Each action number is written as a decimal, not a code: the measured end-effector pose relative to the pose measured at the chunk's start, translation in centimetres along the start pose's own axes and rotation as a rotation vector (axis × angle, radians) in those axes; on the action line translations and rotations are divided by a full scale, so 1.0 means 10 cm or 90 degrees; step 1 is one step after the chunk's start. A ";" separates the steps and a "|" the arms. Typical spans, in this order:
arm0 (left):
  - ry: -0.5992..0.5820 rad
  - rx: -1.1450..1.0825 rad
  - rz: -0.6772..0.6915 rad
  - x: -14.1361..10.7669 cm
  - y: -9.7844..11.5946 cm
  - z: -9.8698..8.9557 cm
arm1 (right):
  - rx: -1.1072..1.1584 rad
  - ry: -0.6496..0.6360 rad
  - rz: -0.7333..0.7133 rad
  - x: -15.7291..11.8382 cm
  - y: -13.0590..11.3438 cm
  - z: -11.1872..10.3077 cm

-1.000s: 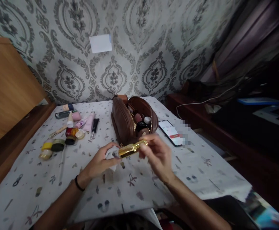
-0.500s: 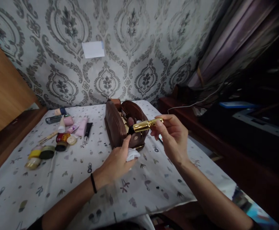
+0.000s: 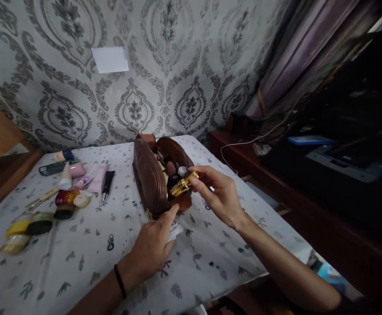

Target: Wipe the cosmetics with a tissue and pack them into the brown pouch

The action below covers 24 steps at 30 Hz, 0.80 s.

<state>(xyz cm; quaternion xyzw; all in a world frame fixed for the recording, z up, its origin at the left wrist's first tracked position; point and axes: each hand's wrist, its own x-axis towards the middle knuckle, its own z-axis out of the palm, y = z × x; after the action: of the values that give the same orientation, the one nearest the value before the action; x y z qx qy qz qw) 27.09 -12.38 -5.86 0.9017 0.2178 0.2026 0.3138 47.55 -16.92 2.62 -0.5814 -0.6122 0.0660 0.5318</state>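
An unzipped brown bag (image 3: pixel 149 177) stands on the patterned cloth with several cosmetics inside. My right hand (image 3: pixel 217 195) pinches a shiny gold tube (image 3: pixel 182 185) by one end, its other end over the bag's front opening. My left hand (image 3: pixel 153 245) is closed around a crumpled white tissue (image 3: pixel 175 232), the index finger stretched toward the bag's front flap (image 3: pixel 182 202). Among the items in the bag, a white-capped one (image 3: pixel 182 171) shows beside the gold tube.
On the left of the cloth (image 3: pixel 89 236) lie tubes, jars, a brush (image 3: pixel 42 198) and a black tube (image 3: pixel 108 186). A patterned wall rises behind. At the right are a dark red ledge (image 3: pixel 232 146) and a white cable.
My right hand has brought the gold tube lower and closer into the bag's opening. My left hand still holds the tissue near the bag's front. The view has shifted to the right.
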 end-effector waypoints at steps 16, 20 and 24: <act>-0.017 -0.002 0.009 -0.03 -0.02 -0.02 | -0.228 -0.183 -0.125 0.16 -0.06 0.08; -0.019 0.009 0.016 -0.04 -0.01 -0.04 | -0.235 -0.179 -0.139 0.18 -0.02 0.13; -0.016 0.030 0.028 -0.04 -0.02 -0.04 | -0.249 -0.186 -0.138 0.21 -0.02 0.12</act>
<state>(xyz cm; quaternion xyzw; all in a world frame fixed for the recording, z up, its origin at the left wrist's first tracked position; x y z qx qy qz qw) 26.48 -12.27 -5.79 0.9158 0.1989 0.1933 0.2905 47.03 -14.70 3.42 -0.5885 -0.7422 -0.0281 0.3195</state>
